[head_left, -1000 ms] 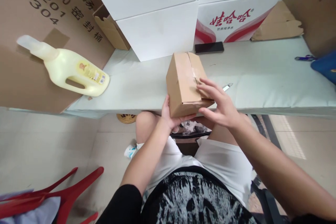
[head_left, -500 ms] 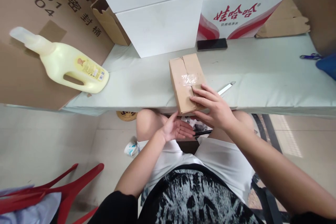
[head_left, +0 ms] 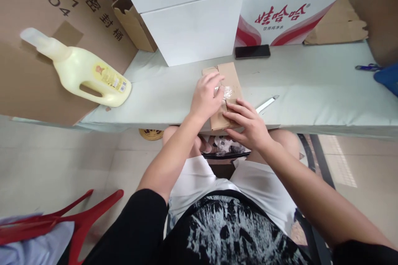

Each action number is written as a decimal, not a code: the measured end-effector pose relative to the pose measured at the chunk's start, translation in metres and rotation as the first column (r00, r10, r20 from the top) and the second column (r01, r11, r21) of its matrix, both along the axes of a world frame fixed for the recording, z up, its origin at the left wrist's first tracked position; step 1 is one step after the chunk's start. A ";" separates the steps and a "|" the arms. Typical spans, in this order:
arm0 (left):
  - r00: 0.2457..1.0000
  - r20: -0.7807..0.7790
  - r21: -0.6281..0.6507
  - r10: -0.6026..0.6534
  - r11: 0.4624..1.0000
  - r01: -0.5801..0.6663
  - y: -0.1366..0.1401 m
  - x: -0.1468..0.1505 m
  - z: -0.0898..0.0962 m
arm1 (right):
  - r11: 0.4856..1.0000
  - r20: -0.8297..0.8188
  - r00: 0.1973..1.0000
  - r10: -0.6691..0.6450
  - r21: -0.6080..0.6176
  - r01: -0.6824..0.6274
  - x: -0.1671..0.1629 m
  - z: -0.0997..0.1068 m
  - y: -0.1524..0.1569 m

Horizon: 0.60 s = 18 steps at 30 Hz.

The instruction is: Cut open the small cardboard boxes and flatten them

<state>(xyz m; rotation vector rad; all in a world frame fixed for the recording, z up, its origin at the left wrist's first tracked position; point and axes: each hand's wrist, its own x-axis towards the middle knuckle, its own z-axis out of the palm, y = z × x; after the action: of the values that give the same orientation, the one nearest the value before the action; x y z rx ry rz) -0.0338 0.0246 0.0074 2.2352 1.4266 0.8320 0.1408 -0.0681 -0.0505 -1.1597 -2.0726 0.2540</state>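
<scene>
A small brown cardboard box (head_left: pixel 231 75) lies near the front edge of the cloth-covered table, with a strip of clear tape (head_left: pixel 228 92) across its top seam. My left hand (head_left: pixel 205 96) is over the box's left side, fingers apart and curved, thumb beside the tape. Whether it touches the tape I cannot tell. My right hand (head_left: pixel 250 123) holds the box at its near right corner, fingers spread on top and thumb at the front edge. Just right of the box lies a white, pointed utility knife (head_left: pixel 266 104), close to my right fingers.
A pale yellow jug-like bottle (head_left: pixel 90 75) stands at the left by a large carton (head_left: pixel 27 66). White boxes (head_left: pixel 199 33) are stacked at the back, with a black phone (head_left: pixel 252 51) before them. At far right are a purple-handled item (head_left: pixel 369 67) and a blue pouch (head_left: pixel 388 78).
My left hand has risen from below the table edge, where it was open palm up, onto the top of the box. My right hand has stayed on the box.
</scene>
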 end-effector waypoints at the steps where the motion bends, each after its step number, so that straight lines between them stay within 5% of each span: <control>1: 0.998 -0.056 -0.012 -0.007 1.000 0.007 0.003 0.003 -0.007 | 1.000 -0.003 1.000 0.019 -0.006 -0.019 0.000 0.001 0.000; 4: 0.995 -0.104 -0.030 -0.002 1.000 -0.001 0.004 0.004 -0.020 | 0.999 -0.094 0.995 0.045 -0.016 -0.046 0.011 0.002 0.001; 6: 0.994 -0.111 -0.039 -0.003 0.999 -0.001 0.002 0.002 -0.021 | 0.993 -0.212 0.970 -0.118 -0.020 0.116 0.028 -0.003 0.003; 9: 0.990 -0.138 -0.086 -0.026 0.996 0.014 -0.002 0.001 -0.017 | 0.881 -0.320 0.823 -0.470 -0.110 0.460 0.056 -0.016 0.009; 11: 0.984 -0.167 -0.124 -0.053 0.992 0.033 -0.003 0.003 -0.012 | 0.826 -0.322 0.761 -0.563 -0.182 0.534 0.067 -0.020 0.010; 14: 0.972 -0.221 -0.148 -0.082 0.988 0.050 -0.003 0.004 -0.008 | 0.871 -0.302 0.817 -0.491 -0.180 0.457 0.061 -0.010 0.006; 18: 0.964 -0.240 -0.132 -0.117 0.987 0.087 -0.002 0.002 -0.007 | 0.981 -0.152 0.971 -0.184 -0.089 0.172 0.026 0.014 0.002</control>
<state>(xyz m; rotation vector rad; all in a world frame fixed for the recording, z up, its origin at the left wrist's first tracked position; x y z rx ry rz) -0.0321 0.0229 0.0008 2.3595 1.4113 0.4332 0.1666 -0.0658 -0.0363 -1.3181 -1.8207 0.3297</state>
